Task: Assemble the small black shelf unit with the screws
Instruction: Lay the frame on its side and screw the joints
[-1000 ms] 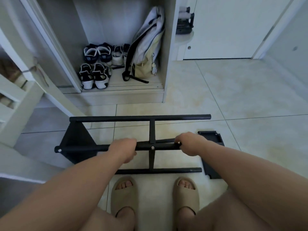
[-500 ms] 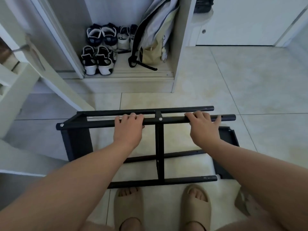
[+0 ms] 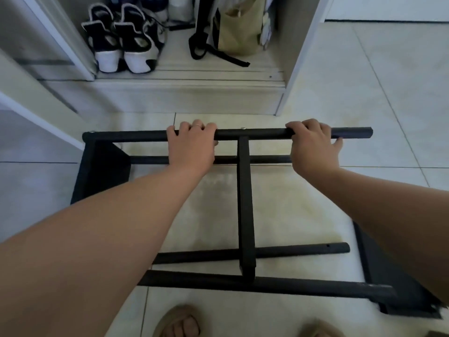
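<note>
The small black metal shelf unit (image 3: 245,203) stands partly assembled on the pale tiled floor (image 3: 364,93), directly in front of the person's beige sandals (image 3: 179,322). The left hand (image 3: 192,144) and right hand (image 3: 313,147) each grip the upper black round bar (image 3: 262,133), fingers curled over its top, one on either side of the flat black centre strut (image 3: 245,227). A silver screw head (image 3: 243,128) shows where this strut meets the bar.

**Step in hand.** The frame is probably being positioned for fitting the second side. The black left side panel (image 3: 102,171) is joined to the bars. The right end of the upper bar is free.

**Next move.** The black right side panel (image 3: 379,263) lies at the lower right, close to the end of the nearest bar. The forearm hides that area, so it is unclear whether the two are fastened. The free bar ends should be aligned with the panel's holes, then screwed. No screws or driver are in view and must be located.

**Obstructions.**
- A thin black round rod (image 3: 267,251), with a hole near its right end, lies askew under the strut and appears unattached on that side.
- The white cabinet ledge (image 3: 189,93) is near the far side and holds black-and-white sneakers (image 3: 121,42) and a khaki bag (image 3: 238,32), limiting forward room.
</note>
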Available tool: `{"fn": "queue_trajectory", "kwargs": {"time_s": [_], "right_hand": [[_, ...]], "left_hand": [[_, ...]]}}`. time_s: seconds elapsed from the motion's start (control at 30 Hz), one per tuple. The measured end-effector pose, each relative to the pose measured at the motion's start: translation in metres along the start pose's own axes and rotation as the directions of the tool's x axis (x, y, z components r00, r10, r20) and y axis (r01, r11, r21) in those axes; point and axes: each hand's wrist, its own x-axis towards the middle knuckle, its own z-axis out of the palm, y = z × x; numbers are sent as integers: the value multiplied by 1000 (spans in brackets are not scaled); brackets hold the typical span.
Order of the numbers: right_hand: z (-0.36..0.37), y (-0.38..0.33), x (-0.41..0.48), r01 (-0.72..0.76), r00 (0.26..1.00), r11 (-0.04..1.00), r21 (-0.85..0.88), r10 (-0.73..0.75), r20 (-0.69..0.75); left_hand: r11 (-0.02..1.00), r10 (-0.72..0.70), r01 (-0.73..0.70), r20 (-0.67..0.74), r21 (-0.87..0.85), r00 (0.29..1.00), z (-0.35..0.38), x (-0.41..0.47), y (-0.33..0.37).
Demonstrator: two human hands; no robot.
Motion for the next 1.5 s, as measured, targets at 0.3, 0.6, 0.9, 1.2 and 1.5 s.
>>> {"fn": "queue_trajectory", "kwargs": {"time_s": [0.3, 0.6, 0.9, 1.2, 1.5], "right_hand": [[13, 17, -5, 159, 972, 987, 6, -158, 176], [-74, 81, -115, 210, 938, 967, -141, -159, 307], [-127, 197, -251, -61, 943, 996, -63, 78, 324], [-85, 292, -348, -389, 873, 920, 55, 349, 340], [-18, 348, -384, -614, 668, 789, -12, 527, 526]], "left_hand": [[998, -30, 35, 94, -52, 995, 9, 5, 0], [988, 139, -118, 249, -99, 958, -45, -78, 91], [764, 644, -597, 217, -246, 734, -71, -184, 237], [444, 890, -831, 272, -334, 366, -22, -256, 326], [417, 872, -821, 426, -391, 240, 23, -282, 372]]}}
